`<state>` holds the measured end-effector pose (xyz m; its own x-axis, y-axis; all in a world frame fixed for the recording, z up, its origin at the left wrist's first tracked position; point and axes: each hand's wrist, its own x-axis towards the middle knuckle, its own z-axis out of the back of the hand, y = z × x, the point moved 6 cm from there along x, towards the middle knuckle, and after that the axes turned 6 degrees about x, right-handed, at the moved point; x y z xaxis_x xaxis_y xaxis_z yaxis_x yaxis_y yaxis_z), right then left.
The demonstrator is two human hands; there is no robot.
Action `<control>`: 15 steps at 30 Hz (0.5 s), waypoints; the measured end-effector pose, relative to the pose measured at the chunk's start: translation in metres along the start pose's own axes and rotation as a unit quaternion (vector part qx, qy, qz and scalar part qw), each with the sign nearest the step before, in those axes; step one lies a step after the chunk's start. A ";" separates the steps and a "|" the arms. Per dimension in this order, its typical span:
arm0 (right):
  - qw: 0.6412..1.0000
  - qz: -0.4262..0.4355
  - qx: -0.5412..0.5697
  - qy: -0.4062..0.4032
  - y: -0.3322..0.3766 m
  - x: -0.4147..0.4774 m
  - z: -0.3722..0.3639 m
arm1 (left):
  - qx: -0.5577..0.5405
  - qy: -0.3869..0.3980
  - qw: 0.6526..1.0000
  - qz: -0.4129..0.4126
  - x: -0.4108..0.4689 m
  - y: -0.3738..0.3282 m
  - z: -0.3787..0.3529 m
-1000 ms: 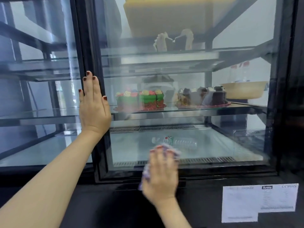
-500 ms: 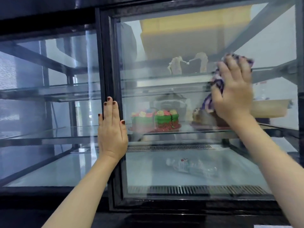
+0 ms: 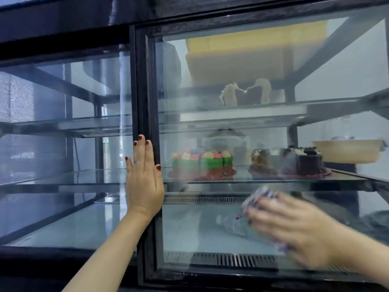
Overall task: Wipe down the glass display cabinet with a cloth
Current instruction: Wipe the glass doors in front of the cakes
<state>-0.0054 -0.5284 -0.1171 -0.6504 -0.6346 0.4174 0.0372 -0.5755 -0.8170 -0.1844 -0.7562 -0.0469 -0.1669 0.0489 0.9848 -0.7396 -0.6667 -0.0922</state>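
Observation:
The glass display cabinet (image 3: pixel 145 81) fills the view, with a black frame and a sliding glass door on the right. My left hand (image 3: pixel 144 182) lies flat on the door's black vertical frame, fingers straight and together. My right hand (image 3: pixel 292 228) is blurred with motion at the lower right of the glass pane, pressing a purple and white cloth (image 3: pixel 257 197) against it. The cloth shows above and below my fingers.
Inside, a green and red cake (image 3: pixel 203 163) and a dark chocolate cake (image 3: pixel 294 163) sit on the middle glass shelf. A plastic bottle (image 3: pixel 231 224) lies on the cabinet floor. A cream bowl (image 3: pixel 347 151) is at the right, a yellow box (image 3: pixel 252 53) above.
My right hand with the cloth has swept from the upper right of the pane down to the lower right. My left hand has stayed on the frame.

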 end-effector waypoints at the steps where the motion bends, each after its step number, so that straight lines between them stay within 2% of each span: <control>1: 0.997 -0.057 0.009 -0.052 -0.032 0.002 0.013 | -0.003 -0.003 1.000 -0.002 0.000 0.000 0.000; 3: 0.969 -0.197 0.020 -0.146 -0.107 0.017 0.042 | -0.007 -0.007 1.000 -0.001 0.000 0.000 0.000; 5: 0.924 -0.313 0.035 -0.218 -0.168 0.045 0.073 | -0.009 -0.008 1.000 0.006 -0.001 0.001 0.000; 8: 0.877 -0.400 0.045 -0.264 -0.213 0.101 0.103 | -0.013 -0.006 1.000 0.019 -0.002 0.002 0.000; 9: 0.878 -0.395 0.045 -0.266 -0.210 0.123 0.108 | -0.013 -0.007 1.000 0.022 -0.003 0.002 0.000; 11: 0.915 -0.324 0.040 -0.239 -0.175 0.167 0.104 | -0.009 -0.004 0.999 0.033 -0.004 0.005 0.001; 13: 0.969 -0.179 -0.001 -0.171 -0.110 0.181 0.080 | -0.011 -0.001 0.999 0.041 -0.004 0.004 0.000; 15: 0.994 -0.037 -0.036 -0.098 -0.043 0.159 0.053 | -0.014 -0.002 0.999 0.046 -0.006 0.005 0.001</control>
<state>-0.0707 -0.6320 0.0055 -0.4884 -0.6842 0.5416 -0.0638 -0.5910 -0.8041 -0.1866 -0.7606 -0.0529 -0.2317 -0.0140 0.9727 -0.7395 -0.6471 -0.1855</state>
